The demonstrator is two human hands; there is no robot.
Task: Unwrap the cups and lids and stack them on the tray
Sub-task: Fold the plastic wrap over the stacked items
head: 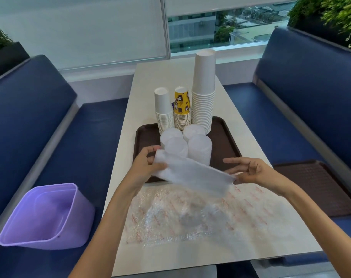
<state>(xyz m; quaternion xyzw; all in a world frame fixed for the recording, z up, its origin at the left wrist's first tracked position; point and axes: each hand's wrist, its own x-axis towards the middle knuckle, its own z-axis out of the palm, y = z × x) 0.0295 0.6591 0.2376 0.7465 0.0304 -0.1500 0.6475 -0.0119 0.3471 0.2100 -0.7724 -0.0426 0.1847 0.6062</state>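
A long stack of translucent white lids hangs sideways above the near edge of the brown tray. My left hand grips its left end and my right hand pinches its right end. On the tray stand several upright lid stacks, a tall white cup stack, a shorter white cup stack and a yellow patterned cup stack. An empty clear wrapper with red print lies flat on the table under my hands.
A purple plastic bin sits tilted on the blue bench at the left. A second brown tray rests on the right bench. The white table runs toward a window; blue seat backs flank it on both sides.
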